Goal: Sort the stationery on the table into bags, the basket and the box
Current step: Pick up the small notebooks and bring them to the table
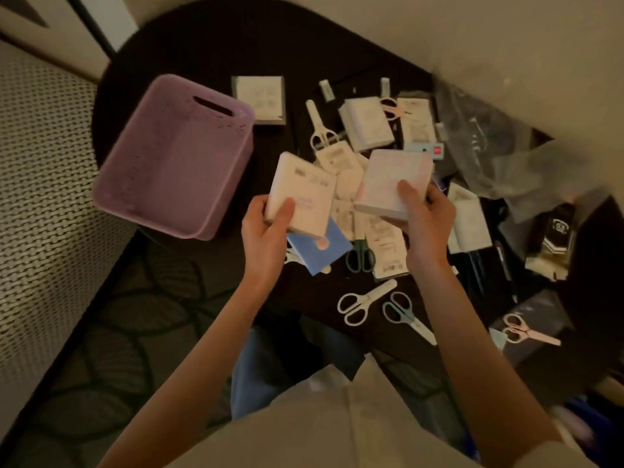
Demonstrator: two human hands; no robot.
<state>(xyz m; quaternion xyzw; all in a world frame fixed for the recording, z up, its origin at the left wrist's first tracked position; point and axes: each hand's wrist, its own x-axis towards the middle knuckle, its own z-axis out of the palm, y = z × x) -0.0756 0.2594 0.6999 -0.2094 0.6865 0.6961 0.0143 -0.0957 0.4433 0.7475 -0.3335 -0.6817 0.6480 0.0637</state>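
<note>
Now each grip clenched: left hand round white pad, right hand round pinkish pad.

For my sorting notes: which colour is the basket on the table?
The basket is light purple, shown in the head view.

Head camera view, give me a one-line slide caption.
Each hand, left hand and right hand, holds a white packet beside the purple basket.

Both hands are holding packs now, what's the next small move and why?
Probably swing the left hand over and drop its white pack into the purple basket, which sits close by on that side. The right hand grips another pack that could follow.
</note>
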